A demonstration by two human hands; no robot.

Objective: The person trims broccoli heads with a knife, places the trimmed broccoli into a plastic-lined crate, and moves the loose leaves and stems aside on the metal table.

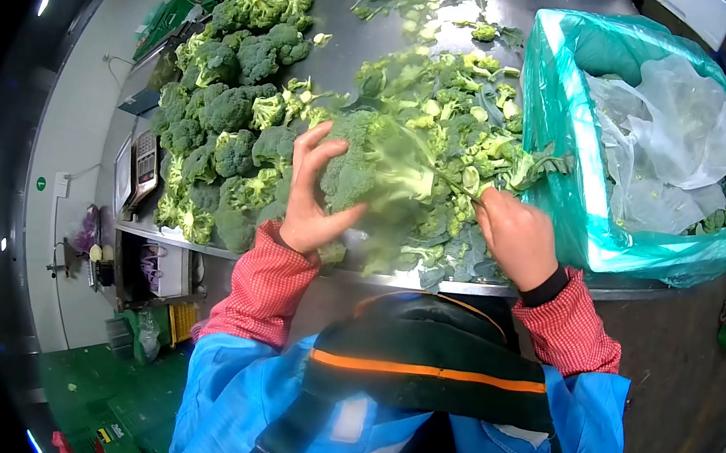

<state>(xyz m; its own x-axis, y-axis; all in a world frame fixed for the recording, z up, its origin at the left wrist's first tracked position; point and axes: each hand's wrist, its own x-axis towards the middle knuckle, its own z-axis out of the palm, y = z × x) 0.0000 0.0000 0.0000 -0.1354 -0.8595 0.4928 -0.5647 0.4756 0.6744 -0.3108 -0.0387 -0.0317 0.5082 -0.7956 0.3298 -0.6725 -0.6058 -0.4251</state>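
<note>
My left hand (308,198) is curved around the crown of a broccoli head (379,164), holding it sideways above the metal table with its cut stem toward the right. In my right hand (519,235) is a thin knife (457,187), its narrow blade reaching to the stem end of that head. The fingers of this hand are closed over the handle, which is mostly hidden. Beneath and behind both hands lies a pile of broccoli trimmings (453,223), made of leaves and stem bits. A heap of broccoli heads (224,112) stands left of my left hand.
A box lined with green plastic (564,115) stands at the right, with clear film (674,128) over broccoli inside. More scraps (415,4) lie farther back on the metal table (342,14). A scale (145,161) sits beyond the heap at the left.
</note>
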